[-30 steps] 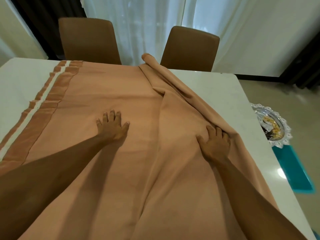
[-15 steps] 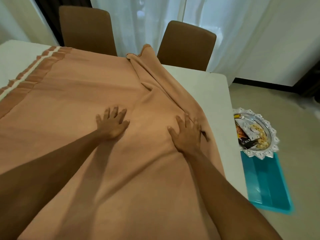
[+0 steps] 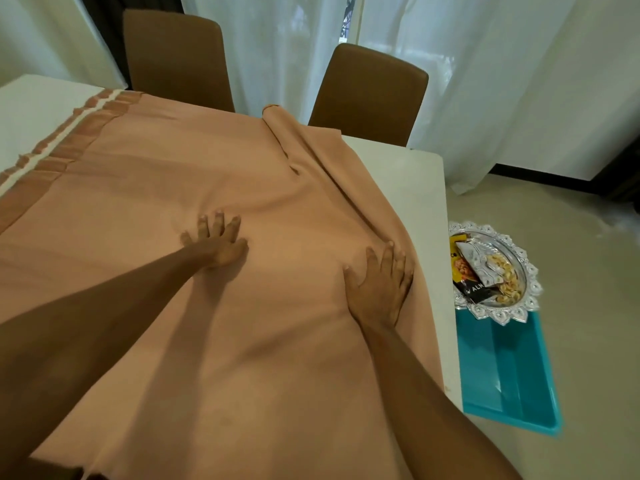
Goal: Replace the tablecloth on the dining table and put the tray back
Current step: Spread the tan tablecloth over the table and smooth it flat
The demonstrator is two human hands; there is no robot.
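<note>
**Head view: both palms flat on the peach cloth, tray off the table to the right**

Far left of the left fingers, a bare corner of the white rectangular dining table (image 3: 38,105) shows. The peach-brown woven tablecloth (image 3: 166,188) begins there with its darker pleated border and cream stripe (image 3: 62,140), then runs flat under both arms. The left hand (image 3: 216,244) lies palm down on the cloth, its fingers (image 3: 219,223) straight and fanned apart, gripping nothing. Beyond those fingertips stands a brown padded chair (image 3: 173,57) against sheer white curtains (image 3: 284,46).

Between the two hands the cloth is smooth. Past the right fingertips a long bunched ridge of tablecloth fabric (image 3: 304,147) climbs toward the far table edge, where a second brown padded chair (image 3: 370,91) stands. The right hand (image 3: 379,289) also presses flat on the cloth, its fingers (image 3: 388,258) extended and close together, tips touching the foot of that ridge. It holds nothing.

Right of these fingers the cloth ends and a strip of bare table follows. Further right, below the table edge, sits the round silver tray with a scalloped rim (image 3: 498,314), carrying snack packets and pale nuts (image 3: 485,271). Its near rim overlaps the far end of a teal rectangular plastic bin (image 3: 512,375) on the beige floor (image 3: 588,306).
</note>
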